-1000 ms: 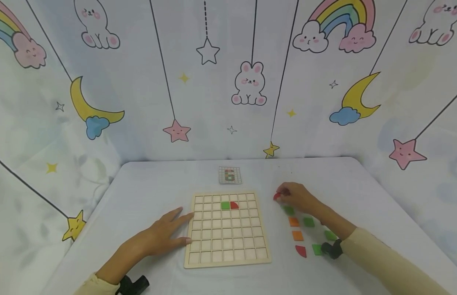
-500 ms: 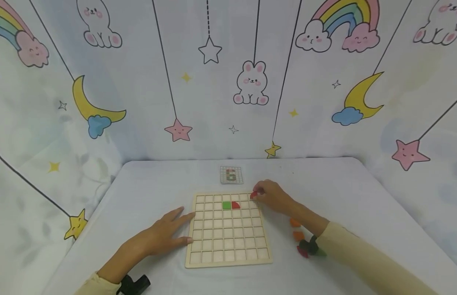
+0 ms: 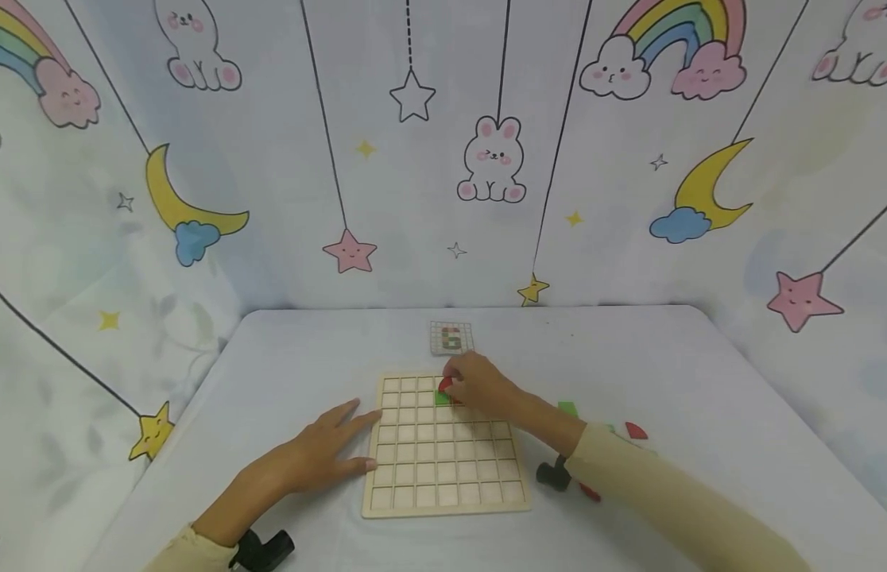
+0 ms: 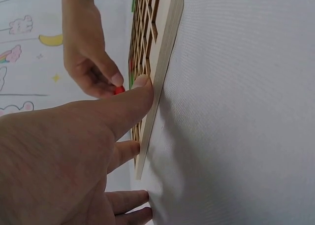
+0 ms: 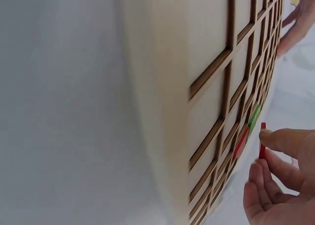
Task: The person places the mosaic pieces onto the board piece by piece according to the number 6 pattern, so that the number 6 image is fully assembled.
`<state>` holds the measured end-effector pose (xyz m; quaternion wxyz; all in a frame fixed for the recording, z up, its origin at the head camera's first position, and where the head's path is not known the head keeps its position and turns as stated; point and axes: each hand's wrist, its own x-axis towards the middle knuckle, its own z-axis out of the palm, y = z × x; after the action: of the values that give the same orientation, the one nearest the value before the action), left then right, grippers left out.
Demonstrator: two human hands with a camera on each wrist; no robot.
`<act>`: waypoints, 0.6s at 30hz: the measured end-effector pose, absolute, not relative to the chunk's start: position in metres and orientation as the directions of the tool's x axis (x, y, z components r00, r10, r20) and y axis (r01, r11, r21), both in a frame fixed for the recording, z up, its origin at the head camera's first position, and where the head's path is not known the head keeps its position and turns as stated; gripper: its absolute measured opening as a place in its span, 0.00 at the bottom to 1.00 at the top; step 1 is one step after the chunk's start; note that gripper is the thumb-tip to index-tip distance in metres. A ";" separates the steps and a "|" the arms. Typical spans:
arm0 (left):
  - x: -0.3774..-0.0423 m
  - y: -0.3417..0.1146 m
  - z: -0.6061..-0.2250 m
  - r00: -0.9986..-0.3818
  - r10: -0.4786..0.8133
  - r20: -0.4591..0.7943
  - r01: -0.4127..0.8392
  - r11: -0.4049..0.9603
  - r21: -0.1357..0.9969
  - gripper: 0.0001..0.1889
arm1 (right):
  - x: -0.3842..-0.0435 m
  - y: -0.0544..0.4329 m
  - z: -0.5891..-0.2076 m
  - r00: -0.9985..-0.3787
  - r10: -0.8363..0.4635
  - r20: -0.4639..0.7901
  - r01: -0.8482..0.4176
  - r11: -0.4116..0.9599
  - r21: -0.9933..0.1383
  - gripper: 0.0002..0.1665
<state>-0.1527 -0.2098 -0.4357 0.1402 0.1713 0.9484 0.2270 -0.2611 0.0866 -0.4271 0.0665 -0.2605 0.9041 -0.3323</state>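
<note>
A wooden grid board (image 3: 447,511) lies on the white table. My right hand (image 3: 482,386) is over its far rows, pinching a red tile (image 5: 263,139) between thumb and fingers; the right wrist view shows that tile edge-on, just above the board. A green square tile (image 3: 442,400) sits in a cell of the second row, and beside it is a red quarter-circle tile (image 5: 240,143), largely covered by the hand in the head view. My left hand (image 3: 318,454) spreads along the board's left side, thumb and a finger touching the edge, other fingertips on the table.
Behind the board lies a small gridded card (image 3: 451,338) with a coloured figure 6. Right of the board are loose tiles, among them a green one (image 3: 567,408) and a red one (image 3: 636,430); the right sleeve (image 3: 644,477) hides others. A patterned cloth (image 3: 415,199) hangs behind.
My right hand has carried the red tile leftward from the loose tiles, across the board's far right corner, to above the green square tile. The left hand has stayed at the board's edge.
</note>
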 end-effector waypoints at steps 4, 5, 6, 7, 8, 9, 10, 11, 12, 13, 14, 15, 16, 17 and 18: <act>-0.153 -0.209 -0.435 -0.898 0.398 -0.187 0.271 0.835 0.478 0.41 | -0.257 0.074 -0.426 -0.817 -0.571 0.073 -0.487 0.618 -0.618 0.10; -0.153 -0.209 -0.435 -0.898 0.398 -0.188 0.270 0.836 0.478 0.41 | -0.256 0.072 -0.426 -0.811 -0.581 0.073 -0.498 0.618 -0.609 0.10; -0.153 -0.209 -0.435 -0.898 0.398 -0.189 0.270 0.836 0.477 0.41 | -0.256 0.069 -0.426 -0.805 -0.589 0.067 -0.504 0.620 -0.601 0.11; -0.153 -0.209 -0.435 -0.898 0.398 -0.189 0.269 0.836 0.479 0.41 | -0.255 0.067 -0.427 -0.801 -0.596 0.057 -0.509 0.627 -0.590 0.11; -0.153 -0.209 -0.435 -0.898 0.396 -0.190 0.267 0.836 0.480 0.41 | -0.254 0.065 -0.427 -0.798 -0.601 0.049 -0.515 0.637 -0.574 0.12; -0.153 -0.209 -0.435 -0.899 0.395 -0.190 0.266 0.836 0.481 0.41 | -0.253 0.063 -0.428 -0.796 -0.604 0.038 -0.518 0.648 -0.558 0.12; -0.153 -0.209 -0.435 -0.899 0.395 -0.189 0.266 0.835 0.482 0.41 | -0.253 0.061 -0.428 -0.796 -0.605 0.029 -0.520 0.657 -0.546 0.12; -0.153 -0.209 -0.435 -0.898 0.398 -0.187 0.268 0.833 0.484 0.41 | -0.253 0.059 -0.429 -0.796 -0.605 0.021 -0.522 0.669 -0.529 0.12; -0.153 -0.209 -0.435 -0.898 0.400 -0.184 0.272 0.831 0.485 0.41 | -0.252 0.058 -0.430 -0.797 -0.604 0.016 -0.522 0.676 -0.520 0.11; -0.152 -0.209 -0.434 -0.899 0.398 -0.183 0.270 0.832 0.484 0.41 | -0.252 0.056 -0.430 -0.798 -0.603 0.012 -0.522 0.682 -0.513 0.11; -0.152 -0.209 -0.435 -0.899 0.399 -0.180 0.273 0.832 0.483 0.41 | -0.252 0.055 -0.430 -0.798 -0.602 0.011 -0.524 0.685 -0.505 0.10; -0.152 -0.209 -0.435 -0.899 0.400 -0.180 0.273 0.832 0.483 0.41 | -0.252 0.054 -0.430 -0.799 -0.602 0.009 -0.525 0.689 -0.500 0.10; -0.153 -0.209 -0.435 -0.899 0.400 -0.180 0.273 0.831 0.484 0.41 | -0.252 0.054 -0.430 -0.796 -0.605 0.009 -0.529 0.689 -0.495 0.09; -0.153 -0.209 -0.436 -0.899 0.399 -0.181 0.272 0.832 0.484 0.41 | -0.252 0.053 -0.430 -0.793 -0.609 0.011 -0.536 0.689 -0.488 0.09; -0.153 -0.210 -0.436 -0.899 0.397 -0.184 0.269 0.834 0.482 0.41 | -0.252 0.053 -0.430 -0.788 -0.615 0.013 -0.544 0.687 -0.481 0.09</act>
<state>-0.1531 -0.2097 -0.4361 0.1394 0.1758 0.9473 0.2288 -0.2518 0.0531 -0.4301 0.0748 -0.3166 0.9154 -0.2369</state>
